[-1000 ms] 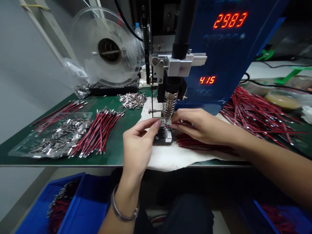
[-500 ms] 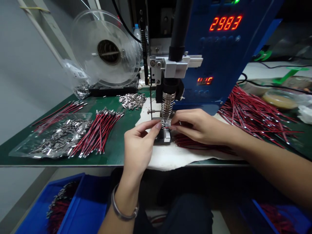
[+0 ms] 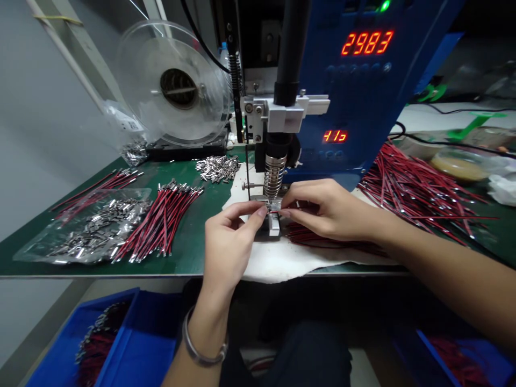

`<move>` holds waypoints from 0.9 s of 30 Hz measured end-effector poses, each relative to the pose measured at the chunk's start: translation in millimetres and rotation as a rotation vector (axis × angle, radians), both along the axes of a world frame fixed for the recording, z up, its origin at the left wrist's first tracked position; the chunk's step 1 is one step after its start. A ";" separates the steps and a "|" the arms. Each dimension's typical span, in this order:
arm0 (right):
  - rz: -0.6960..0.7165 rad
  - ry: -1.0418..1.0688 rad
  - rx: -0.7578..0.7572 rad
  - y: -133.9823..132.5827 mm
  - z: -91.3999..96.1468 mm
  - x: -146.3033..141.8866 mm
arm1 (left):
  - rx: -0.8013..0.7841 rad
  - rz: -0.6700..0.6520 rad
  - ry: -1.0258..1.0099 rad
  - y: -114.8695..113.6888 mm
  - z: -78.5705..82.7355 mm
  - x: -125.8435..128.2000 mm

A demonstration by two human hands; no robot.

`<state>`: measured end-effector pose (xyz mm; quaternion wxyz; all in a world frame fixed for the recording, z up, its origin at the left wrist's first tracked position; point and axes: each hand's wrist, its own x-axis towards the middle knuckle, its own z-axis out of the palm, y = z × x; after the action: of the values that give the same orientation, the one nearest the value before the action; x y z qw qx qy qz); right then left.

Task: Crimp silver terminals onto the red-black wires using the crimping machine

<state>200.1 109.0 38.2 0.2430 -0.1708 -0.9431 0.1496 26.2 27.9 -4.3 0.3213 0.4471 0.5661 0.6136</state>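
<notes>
Both hands meet under the spring-wrapped tip (image 3: 275,177) of a blue bench machine, at a small metal fixture block (image 3: 274,226). My left hand (image 3: 230,242) pinches thumb and forefinger together at the block's left side; what is between them is too small to make out. From the right, my right hand (image 3: 324,209) pinches a thin red and black wire (image 3: 274,212), whose end lies over the fixture. More red and black wires (image 3: 300,235) lie beneath the right hand on a white cloth (image 3: 278,263).
On the green tabletop at left are a wire bundle (image 3: 163,220), a plastic bag of metal parts (image 3: 97,231) and a heap of small metal connectors (image 3: 217,168). A clear reel (image 3: 137,80) stands behind. A large wire pile (image 3: 407,188) is at right. Blue bins (image 3: 151,322) sit below.
Both hands keep their pinches at the fixture with barely any movement. The camera view has shifted slightly, and the lower red display shows different digits.
</notes>
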 end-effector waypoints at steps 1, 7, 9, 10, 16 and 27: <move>0.002 0.002 0.003 0.1 0.2 0.1 | -0.001 -0.001 -0.003 0.0 0.4 0.1; -0.004 0.021 0.014 -0.3 1.1 -0.2 | -0.014 0.012 -0.004 0.1 2.6 0.6; -0.016 0.018 0.006 -0.8 1.0 -0.5 | -0.016 0.015 0.002 0.1 2.3 0.6; -0.022 0.015 0.000 -1.0 0.9 -0.7 | -0.015 0.015 0.002 0.1 2.2 0.6; -0.034 0.021 -0.017 -1.6 0.3 -2.6 | -0.018 0.012 -0.012 -0.4 2.7 1.7; -0.149 0.034 -0.066 -4.9 0.0 -4.0 | -0.018 0.016 0.021 -0.3 2.4 1.4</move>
<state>196.1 104.1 38.2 0.2635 -0.2458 -0.9182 0.1648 27.6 27.6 -1.9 0.3142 0.4461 0.5786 0.6063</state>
